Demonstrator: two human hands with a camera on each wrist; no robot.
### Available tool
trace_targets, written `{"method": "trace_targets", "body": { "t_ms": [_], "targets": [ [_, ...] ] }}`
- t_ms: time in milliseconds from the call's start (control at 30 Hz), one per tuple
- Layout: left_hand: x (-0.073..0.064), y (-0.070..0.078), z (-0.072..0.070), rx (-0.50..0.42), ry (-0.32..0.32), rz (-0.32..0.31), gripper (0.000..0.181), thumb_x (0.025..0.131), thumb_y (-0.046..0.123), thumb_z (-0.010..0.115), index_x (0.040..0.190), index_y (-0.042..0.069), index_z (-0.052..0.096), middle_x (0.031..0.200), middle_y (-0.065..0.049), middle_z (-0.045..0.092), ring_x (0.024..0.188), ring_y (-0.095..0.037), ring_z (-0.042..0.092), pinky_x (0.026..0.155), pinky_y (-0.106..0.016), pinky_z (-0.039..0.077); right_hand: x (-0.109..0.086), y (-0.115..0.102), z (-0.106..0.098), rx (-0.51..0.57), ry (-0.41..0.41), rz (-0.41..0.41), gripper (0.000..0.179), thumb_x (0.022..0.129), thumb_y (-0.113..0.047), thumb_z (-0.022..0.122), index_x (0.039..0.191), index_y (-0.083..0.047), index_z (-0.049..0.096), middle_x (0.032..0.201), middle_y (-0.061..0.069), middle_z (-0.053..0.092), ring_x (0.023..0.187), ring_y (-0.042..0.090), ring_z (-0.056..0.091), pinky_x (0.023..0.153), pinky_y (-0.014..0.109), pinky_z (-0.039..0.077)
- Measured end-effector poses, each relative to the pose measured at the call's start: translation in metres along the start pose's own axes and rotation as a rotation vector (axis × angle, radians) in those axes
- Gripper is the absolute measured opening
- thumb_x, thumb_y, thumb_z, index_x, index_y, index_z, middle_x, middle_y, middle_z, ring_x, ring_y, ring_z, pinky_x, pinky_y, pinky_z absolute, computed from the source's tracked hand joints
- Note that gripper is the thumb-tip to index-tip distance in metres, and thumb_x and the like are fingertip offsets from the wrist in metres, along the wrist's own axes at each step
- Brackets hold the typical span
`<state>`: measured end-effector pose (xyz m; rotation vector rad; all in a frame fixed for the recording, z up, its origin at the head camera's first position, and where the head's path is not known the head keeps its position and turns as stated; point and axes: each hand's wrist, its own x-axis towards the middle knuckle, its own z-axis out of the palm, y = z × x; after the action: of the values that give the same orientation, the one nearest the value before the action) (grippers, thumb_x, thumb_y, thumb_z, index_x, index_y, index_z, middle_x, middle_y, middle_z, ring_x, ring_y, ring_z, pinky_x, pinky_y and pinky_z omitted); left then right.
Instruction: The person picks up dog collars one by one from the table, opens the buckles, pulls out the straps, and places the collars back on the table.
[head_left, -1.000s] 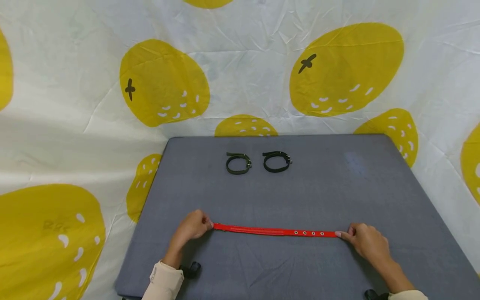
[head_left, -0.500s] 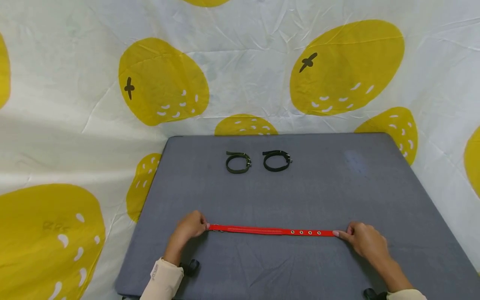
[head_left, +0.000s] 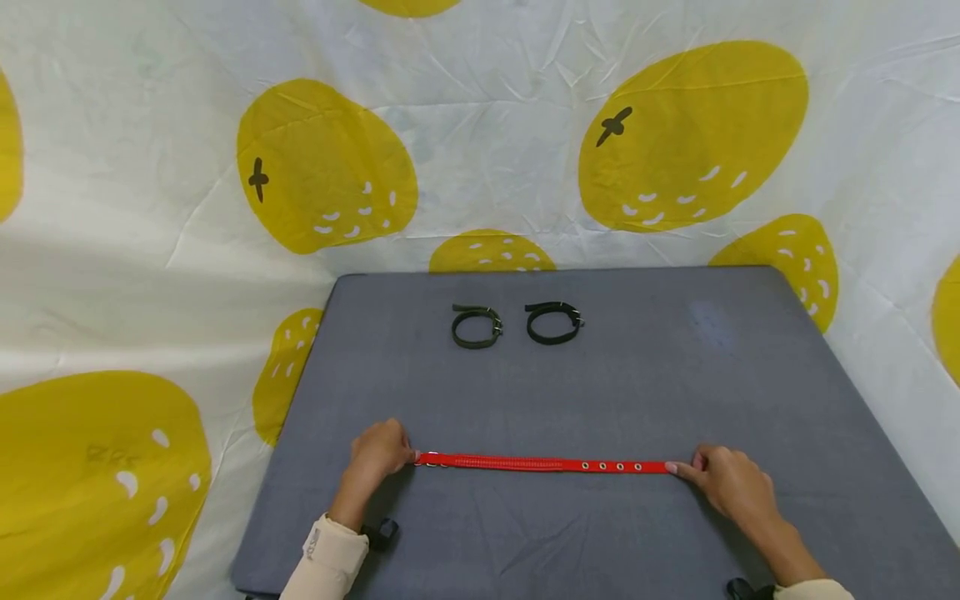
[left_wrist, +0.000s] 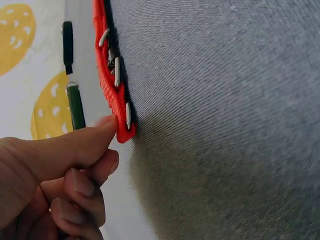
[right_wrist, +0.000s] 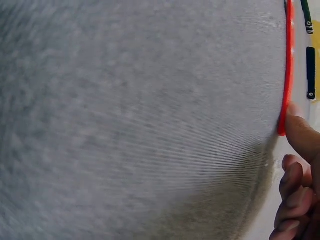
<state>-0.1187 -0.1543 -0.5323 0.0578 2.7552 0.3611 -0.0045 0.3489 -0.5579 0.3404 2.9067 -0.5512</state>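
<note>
A red collar (head_left: 510, 462) with a row of metal eyelets lies stretched in a nearly straight line across the grey surface. My left hand (head_left: 381, 447) holds its buckle end, the thumb tip against the strap beside metal fittings (left_wrist: 117, 72). At the opposite, eyelet end, my right hand (head_left: 735, 482) holds the strap tip under its thumb (right_wrist: 300, 131), with the other fingers curled below. Farther back sit two dark collars, each fastened in a loop: a green one (head_left: 476, 327) and a black one (head_left: 553, 323).
The grey padded tabletop (head_left: 630, 383) has rounded back corners. Behind and beside it hangs a white cloth (head_left: 495, 150) printed with yellow fruit shapes. A dark wrist device (head_left: 381, 534) shows at the left cuff.
The left hand has shifted slightly left, and the red collar has slid a little left. More of its metal fittings show beside the left thumb. The dark collars stay put.
</note>
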Motion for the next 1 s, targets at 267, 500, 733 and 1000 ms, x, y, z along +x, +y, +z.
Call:
{"method": "trace_targets", "body": {
  "t_ms": [267, 500, 733, 1000],
  "targets": [
    [-0.011, 0.014, -0.042, -0.146, -0.031, 0.124, 0.035, 0.085, 0.023, 0.081, 0.059, 0.01, 0.062, 0.057, 0.003, 0.046, 0.054, -0.014, 0.044, 0.049, -0.028, 0.032, 0.015, -0.01, -0.026, 0.036, 0.053, -0.11, 0.045, 0.095, -0.046, 0.066, 0.063, -0.017, 0.052, 0.053, -0.004, 0.039, 0.048, 0.014, 0.038, 0.044, 0.029, 0.026],
    [0.004, 0.067, -0.086, -0.159, -0.011, 0.298, 0.033, 0.093, 0.032, 0.073, 0.068, 0.012, 0.066, 0.058, 0.003, 0.047, 0.054, -0.013, 0.045, 0.052, -0.028, 0.036, 0.054, -0.042, -0.066, 0.039, 0.147, -0.283, 0.047, 0.099, -0.035, 0.065, 0.061, -0.016, 0.044, 0.053, -0.004, 0.031, 0.046, 0.013, 0.032, 0.044, 0.026, 0.02],
    [0.048, 0.142, -0.106, -0.147, 0.001, 0.486, 0.023, 0.1, 0.037, 0.062, 0.094, 0.016, 0.068, 0.082, 0.003, 0.064, 0.071, -0.014, 0.058, 0.065, -0.031, 0.047, 0.12, -0.103, -0.094, -0.033, 0.024, -0.311, 0.035, 0.101, -0.039, 0.06, 0.085, -0.009, 0.069, 0.071, 0.003, 0.061, 0.06, 0.018, 0.053, 0.052, 0.034, 0.04],
    [0.106, 0.211, -0.08, -0.217, 0.097, 0.564, 0.028, 0.103, 0.031, 0.059, 0.121, 0.011, 0.066, 0.117, -0.003, 0.068, 0.104, -0.02, 0.065, 0.088, -0.035, 0.054, 0.187, -0.151, -0.08, -0.078, -0.032, -0.262, 0.026, 0.101, -0.029, 0.061, 0.101, -0.005, 0.071, 0.093, 0.013, 0.069, 0.076, 0.028, 0.063, 0.064, 0.045, 0.049]
  ]
}}
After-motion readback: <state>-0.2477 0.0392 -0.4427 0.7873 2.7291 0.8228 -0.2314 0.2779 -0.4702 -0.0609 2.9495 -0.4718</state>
